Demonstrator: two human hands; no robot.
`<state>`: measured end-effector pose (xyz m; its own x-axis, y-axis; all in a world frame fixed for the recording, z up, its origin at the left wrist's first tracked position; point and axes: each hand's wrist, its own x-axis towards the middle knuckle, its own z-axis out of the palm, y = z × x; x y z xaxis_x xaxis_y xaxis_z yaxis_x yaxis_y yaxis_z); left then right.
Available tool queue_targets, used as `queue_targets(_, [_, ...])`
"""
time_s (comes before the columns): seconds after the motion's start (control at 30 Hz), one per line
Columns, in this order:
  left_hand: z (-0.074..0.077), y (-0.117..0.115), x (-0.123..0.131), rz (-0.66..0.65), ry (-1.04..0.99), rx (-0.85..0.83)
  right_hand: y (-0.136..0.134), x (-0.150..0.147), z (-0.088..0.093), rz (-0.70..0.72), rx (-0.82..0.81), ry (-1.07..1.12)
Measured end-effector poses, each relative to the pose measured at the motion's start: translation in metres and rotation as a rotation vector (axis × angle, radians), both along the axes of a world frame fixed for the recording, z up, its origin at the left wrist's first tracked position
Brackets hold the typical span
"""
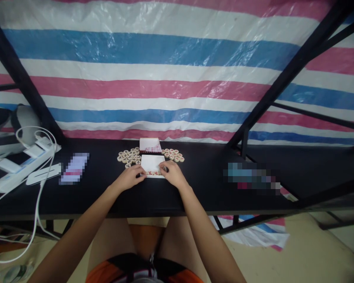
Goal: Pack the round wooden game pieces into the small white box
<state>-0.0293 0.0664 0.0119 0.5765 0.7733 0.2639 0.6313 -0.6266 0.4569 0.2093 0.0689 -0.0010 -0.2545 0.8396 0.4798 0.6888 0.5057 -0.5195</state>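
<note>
A shallow white box (152,162) lies on the black table, with a few round pieces marked in red (153,173) along its near edge. My left hand (132,177) is at the box's near left corner, fingers bent together; what they hold, if anything, is too small to make out. At the right side of the box my right hand (172,172) has its fingers pinched over the row's right end, their contents hidden. Several round pieces with dark marks (129,156) lie left of the box, and several with red marks (173,154) lie to its right.
Behind the white box stands a second box (150,145) with a pink pattern. A power strip (23,167) with white cables and a blurred-out phone-like item (74,169) are at the left. Another blurred item (252,176) lies right. Black metal bars frame the table (206,196).
</note>
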Motion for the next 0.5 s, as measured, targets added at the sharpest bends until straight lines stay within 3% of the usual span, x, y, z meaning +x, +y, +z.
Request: queue_targets(0.5, [0.0027, -0.0009, 0.0011, -0.017, -0.011, -0.002, -0.0019, -0.0001, 0.0012, -0.027, -0.02, -0.017])
